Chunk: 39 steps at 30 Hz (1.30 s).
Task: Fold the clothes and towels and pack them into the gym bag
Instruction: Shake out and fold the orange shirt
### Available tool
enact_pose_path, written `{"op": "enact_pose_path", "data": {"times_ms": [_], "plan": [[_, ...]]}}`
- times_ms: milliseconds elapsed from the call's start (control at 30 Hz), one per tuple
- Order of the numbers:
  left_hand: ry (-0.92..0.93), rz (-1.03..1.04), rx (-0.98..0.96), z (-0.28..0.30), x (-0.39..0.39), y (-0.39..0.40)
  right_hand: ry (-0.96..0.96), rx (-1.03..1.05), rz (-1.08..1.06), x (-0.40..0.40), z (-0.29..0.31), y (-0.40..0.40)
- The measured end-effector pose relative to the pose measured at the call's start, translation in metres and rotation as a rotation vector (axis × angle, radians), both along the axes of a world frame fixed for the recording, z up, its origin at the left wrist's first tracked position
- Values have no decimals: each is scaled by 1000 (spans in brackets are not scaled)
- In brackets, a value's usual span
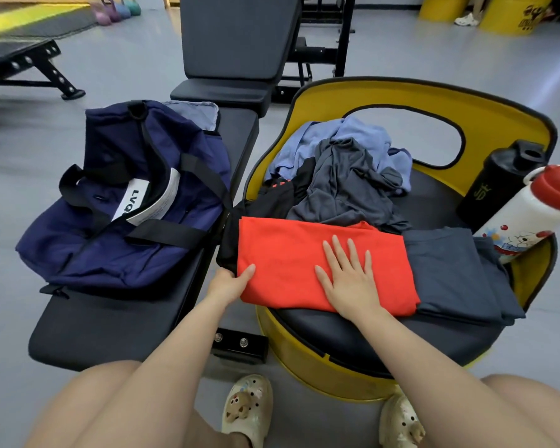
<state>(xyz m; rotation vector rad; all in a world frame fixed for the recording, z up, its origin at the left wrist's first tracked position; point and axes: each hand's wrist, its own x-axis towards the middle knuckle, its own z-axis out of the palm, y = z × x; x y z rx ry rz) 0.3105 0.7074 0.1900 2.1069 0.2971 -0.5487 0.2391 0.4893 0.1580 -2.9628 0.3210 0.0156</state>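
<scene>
The white bottle (527, 218) with its red cap runs off the right edge. The left hand's (230, 282) fingers disappear under the red garment (291, 253).

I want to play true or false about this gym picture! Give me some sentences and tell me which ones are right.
1. The right hand lies flat on the red cloth. True.
2. The red cloth is inside the blue bag. False: it lies on the round yellow seat.
3. The left hand holds the red cloth's edge. True.
4. The black bottle lies on the floor. False: it stands on the seat beside the white bottle.
5. The blue bag sits on the black bench. True.
</scene>
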Motion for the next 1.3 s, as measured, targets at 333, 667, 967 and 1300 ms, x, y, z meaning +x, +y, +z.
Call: {"op": "enact_pose_path", "data": {"times_ms": [333,667,967,1300], "plan": [[70,-37,-182,29,-6,4,56,-25,-15,3,-2,1],[-218,-61,-254,51,-13,-36,-225,385,-6,12,32,15],[-127,-207,-375,42,-22,-72,-221,1136,-228,26,74,24],[-306,-207,-122,32,-11,-81,-152,1123,-336,22,61,2]]}}
